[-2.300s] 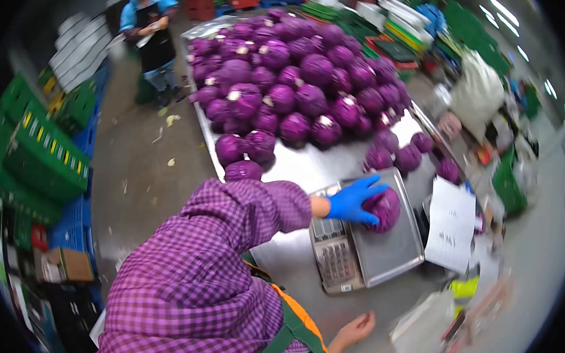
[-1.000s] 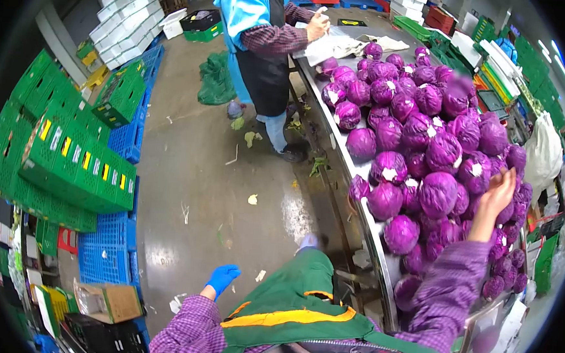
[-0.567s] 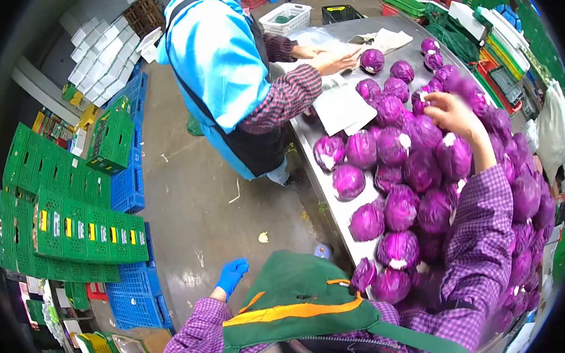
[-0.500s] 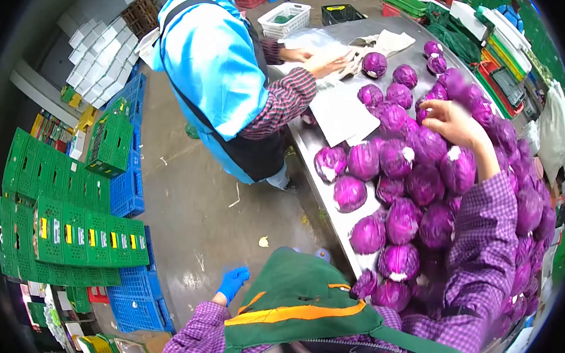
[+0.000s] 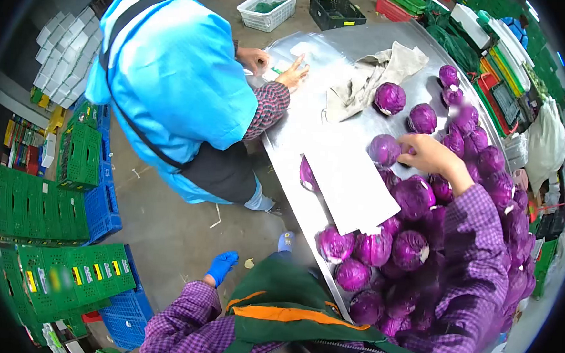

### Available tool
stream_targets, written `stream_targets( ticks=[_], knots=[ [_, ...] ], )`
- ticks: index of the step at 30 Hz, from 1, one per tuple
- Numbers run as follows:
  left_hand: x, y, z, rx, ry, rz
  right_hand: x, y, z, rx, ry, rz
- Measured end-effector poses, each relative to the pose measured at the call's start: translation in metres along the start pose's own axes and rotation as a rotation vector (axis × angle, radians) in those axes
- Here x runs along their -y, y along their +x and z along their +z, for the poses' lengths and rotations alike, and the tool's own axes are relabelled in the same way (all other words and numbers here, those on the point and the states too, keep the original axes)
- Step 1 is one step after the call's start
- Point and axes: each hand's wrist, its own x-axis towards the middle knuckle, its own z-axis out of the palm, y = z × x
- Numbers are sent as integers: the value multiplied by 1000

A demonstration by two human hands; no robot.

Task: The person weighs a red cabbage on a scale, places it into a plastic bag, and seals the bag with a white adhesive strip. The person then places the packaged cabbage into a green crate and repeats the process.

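Many purple cabbages (image 5: 412, 197) are heaped on the metal table (image 5: 284, 151). My right hand (image 5: 434, 157), bare, reaches over them, its curled fingertips against a single cabbage (image 5: 384, 150) beside a white sheet (image 5: 350, 174). Whether the fingers grip that cabbage is not clear. In a blue glove, my left hand (image 5: 222, 267) hangs low beside my green apron, away from the table, with its fingers drawn together and nothing visible in them. A crumpled beige cloth (image 5: 372, 82) lies near the far part of the table.
A co-worker in a blue top (image 5: 172, 73) stands at the table's left side, both hands over clear plastic. Green crates (image 5: 35, 203) on blue pallets (image 5: 102, 211) are stacked at the left. A white basket (image 5: 267, 10) and black crate (image 5: 334, 11) stand beyond the table.
My right hand has moved from the heap's upper part to the cabbage by the sheet. The view has shifted towards the table's far end. The co-worker's hands have drawn back from the cloth.
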Motion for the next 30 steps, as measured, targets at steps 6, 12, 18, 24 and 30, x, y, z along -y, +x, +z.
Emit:
stream_targets(
  ticks=[6,12,18,24,30],
  knots=[
    [-19,30,-23,-11,-5,-55,-22,141,41,-66,501,130],
    [-14,15,-32,-71,-97,-179,-51,251,81,-284,1014,377],
    [-125,20,24,-51,-310,-48,-105,320,77,-492,1049,314],
    [-257,58,111,-2,-269,379,-102,368,36,-778,1065,329],
    [-253,109,170,-209,-160,589,-123,419,18,-892,716,342]
  ],
)
